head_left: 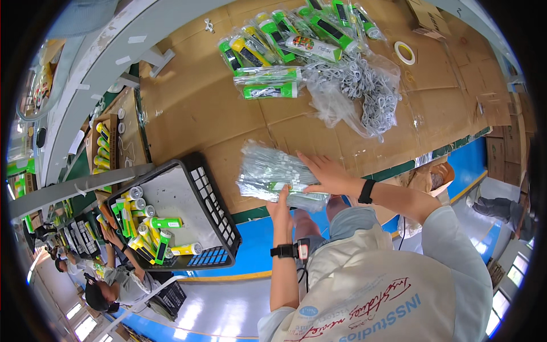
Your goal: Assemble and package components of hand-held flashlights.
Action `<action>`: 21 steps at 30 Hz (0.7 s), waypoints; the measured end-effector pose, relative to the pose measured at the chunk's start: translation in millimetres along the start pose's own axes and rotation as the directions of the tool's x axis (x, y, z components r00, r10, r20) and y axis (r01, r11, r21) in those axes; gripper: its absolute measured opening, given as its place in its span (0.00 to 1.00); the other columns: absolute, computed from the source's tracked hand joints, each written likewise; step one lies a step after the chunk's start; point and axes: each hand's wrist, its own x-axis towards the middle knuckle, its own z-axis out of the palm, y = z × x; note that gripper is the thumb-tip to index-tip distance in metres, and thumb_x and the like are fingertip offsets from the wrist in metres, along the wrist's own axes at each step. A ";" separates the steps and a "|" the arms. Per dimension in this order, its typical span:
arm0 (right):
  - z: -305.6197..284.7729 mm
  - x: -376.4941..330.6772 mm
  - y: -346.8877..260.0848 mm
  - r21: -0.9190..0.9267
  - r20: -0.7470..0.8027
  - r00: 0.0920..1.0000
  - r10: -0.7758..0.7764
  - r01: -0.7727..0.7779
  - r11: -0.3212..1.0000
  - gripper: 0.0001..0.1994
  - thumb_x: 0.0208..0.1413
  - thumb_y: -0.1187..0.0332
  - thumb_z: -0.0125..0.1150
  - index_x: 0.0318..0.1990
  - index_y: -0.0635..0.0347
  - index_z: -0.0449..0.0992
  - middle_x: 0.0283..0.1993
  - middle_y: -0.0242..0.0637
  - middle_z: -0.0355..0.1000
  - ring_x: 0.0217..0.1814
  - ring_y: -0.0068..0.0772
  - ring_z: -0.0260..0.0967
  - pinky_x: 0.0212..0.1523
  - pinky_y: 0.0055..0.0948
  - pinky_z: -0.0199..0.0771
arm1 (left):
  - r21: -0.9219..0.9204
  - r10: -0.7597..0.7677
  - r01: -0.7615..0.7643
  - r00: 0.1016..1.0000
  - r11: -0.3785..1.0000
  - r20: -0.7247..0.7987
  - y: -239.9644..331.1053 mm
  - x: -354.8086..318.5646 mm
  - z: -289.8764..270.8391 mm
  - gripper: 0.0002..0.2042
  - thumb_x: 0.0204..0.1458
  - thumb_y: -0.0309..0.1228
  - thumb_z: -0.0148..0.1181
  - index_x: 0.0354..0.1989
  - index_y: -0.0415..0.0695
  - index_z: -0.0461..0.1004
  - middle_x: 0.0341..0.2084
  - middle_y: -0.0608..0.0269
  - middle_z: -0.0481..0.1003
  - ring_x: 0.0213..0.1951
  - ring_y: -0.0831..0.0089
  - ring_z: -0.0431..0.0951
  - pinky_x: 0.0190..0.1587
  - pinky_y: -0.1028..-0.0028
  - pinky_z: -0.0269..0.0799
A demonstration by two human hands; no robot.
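Note:
A thick sheaf of clear plastic bags (259, 165) lies at the table's near edge, its right end reaching past the edge toward my lap. My left hand (279, 210) grips its near side from below, with the thumb pointing up over the bags. Across the right part my right hand (335, 178) holds the sheaf, fingers on the far side and thumb on top. A small green patch shows by my left thumb; I cannot make out what it is.
Bagged green and yellow flashlights (270, 91) are heaped at the far side beside a bag of white cables (370, 85). A tape roll (404, 53) lies to the right. At left stands a black crate (196, 188) with loose flashlights (165, 222). A co-worker (117, 285) works at lower left.

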 end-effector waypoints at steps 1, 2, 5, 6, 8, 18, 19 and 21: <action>-4.8 -1.2 -4.9 0.011 0.020 0.999 0.030 -0.031 0.999 0.45 0.47 0.51 0.61 0.67 0.62 0.44 0.52 0.50 0.62 0.51 0.52 0.63 0.54 0.42 0.62 | 0.085 0.080 -0.082 0.996 0.993 0.038 7.6 -5.3 -0.2 0.23 0.49 0.25 0.61 0.54 0.36 0.63 0.48 0.58 0.69 0.48 0.70 0.70 0.50 0.72 0.66; -10.3 -3.4 -11.0 0.023 0.041 0.997 0.062 -0.063 0.998 0.45 0.47 0.50 0.61 0.67 0.61 0.44 0.52 0.49 0.63 0.49 0.54 0.64 0.52 0.43 0.64 | 0.165 0.154 -0.166 0.985 0.972 0.083 16.6 -13.4 0.9 0.22 0.48 0.24 0.62 0.52 0.34 0.65 0.46 0.57 0.70 0.47 0.72 0.71 0.49 0.73 0.66; -29.7 -2.5 -23.3 0.020 -0.098 0.993 0.066 -0.064 0.998 0.44 0.47 0.47 0.59 0.67 0.60 0.46 0.43 0.48 0.64 0.40 0.51 0.67 0.41 0.44 0.68 | 0.248 0.231 -0.265 0.960 0.932 0.156 54.9 -47.6 23.9 0.21 0.46 0.20 0.62 0.50 0.32 0.66 0.44 0.57 0.71 0.44 0.73 0.72 0.48 0.74 0.67; -37.1 -1.4 -30.7 0.021 -0.108 0.992 0.070 -0.069 0.997 0.44 0.47 0.47 0.59 0.67 0.60 0.46 0.43 0.48 0.64 0.40 0.51 0.67 0.41 0.44 0.68 | 0.248 0.262 -0.295 0.952 0.923 0.157 65.9 -55.5 29.2 0.21 0.44 0.18 0.62 0.49 0.32 0.67 0.42 0.57 0.72 0.41 0.73 0.73 0.46 0.74 0.68; -50.1 -0.4 -43.6 0.040 -0.082 0.988 0.129 -0.126 0.991 0.42 0.49 0.51 0.60 0.66 0.60 0.47 0.43 0.49 0.67 0.40 0.51 0.69 0.39 0.42 0.71 | 0.288 0.259 -0.307 0.946 0.907 0.193 80.5 -67.1 28.0 0.21 0.45 0.20 0.62 0.50 0.32 0.66 0.43 0.57 0.72 0.43 0.72 0.73 0.48 0.75 0.67; -80.4 -25.8 -87.2 0.484 0.033 0.981 0.190 -0.182 0.856 0.39 0.53 0.52 0.58 0.66 0.61 0.47 0.51 0.56 0.68 0.50 0.51 0.69 0.48 0.41 0.69 | 0.463 0.241 -0.325 0.943 0.825 0.231 114.6 -104.4 24.5 0.17 0.42 0.23 0.65 0.42 0.32 0.72 0.38 0.59 0.75 0.37 0.75 0.74 0.43 0.76 0.69; -75.5 -22.7 -100.0 0.483 0.020 0.981 0.191 -0.177 0.858 0.39 0.53 0.52 0.58 0.66 0.61 0.47 0.51 0.56 0.68 0.50 0.51 0.69 0.48 0.41 0.69 | 0.497 0.258 -0.340 0.939 0.798 0.227 110.8 -102.0 23.9 0.16 0.42 0.23 0.65 0.41 0.32 0.72 0.37 0.59 0.75 0.37 0.75 0.74 0.43 0.75 0.69; -67.0 -10.8 -114.6 0.322 -0.421 0.882 0.209 -0.071 0.944 0.42 0.50 0.50 0.61 0.66 0.61 0.45 0.50 0.56 0.68 0.50 0.53 0.69 0.49 0.40 0.69 | 0.527 0.282 -0.368 0.929 0.766 0.238 106.8 -104.0 27.6 0.16 0.42 0.24 0.66 0.40 0.31 0.72 0.37 0.58 0.75 0.37 0.75 0.74 0.43 0.75 0.69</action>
